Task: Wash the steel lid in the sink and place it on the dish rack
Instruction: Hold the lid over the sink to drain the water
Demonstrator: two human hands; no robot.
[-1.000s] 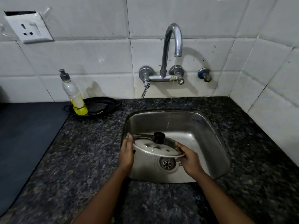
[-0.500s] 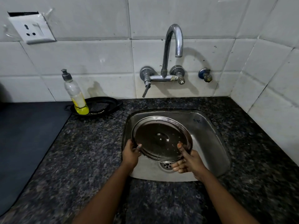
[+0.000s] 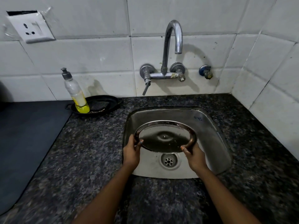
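The round steel lid (image 3: 165, 137) hangs over the steel sink (image 3: 212, 139) with its wet hollow underside facing up; its knob is hidden beneath. My left hand (image 3: 131, 151) grips the lid's left rim, thumb on top. My right hand (image 3: 195, 156) grips the near right rim. The lid sits nearly level above the drain (image 3: 168, 161), below the curved tap (image 3: 172, 46). No water runs from the spout. No dish rack is in view.
A dish soap bottle (image 3: 76, 92) stands in a black pan (image 3: 103, 105) with a scrub pad at the back left. A dark mat (image 3: 27, 135) covers the counter's left side. Speckled granite (image 3: 90, 151) surrounds the sink; tiled walls stand behind and to the right.
The lid was flipped from knob-up to underside-up a second ago. Since half a second ago it has tilted from facing me to nearly level, and both hands shifted along its rim.
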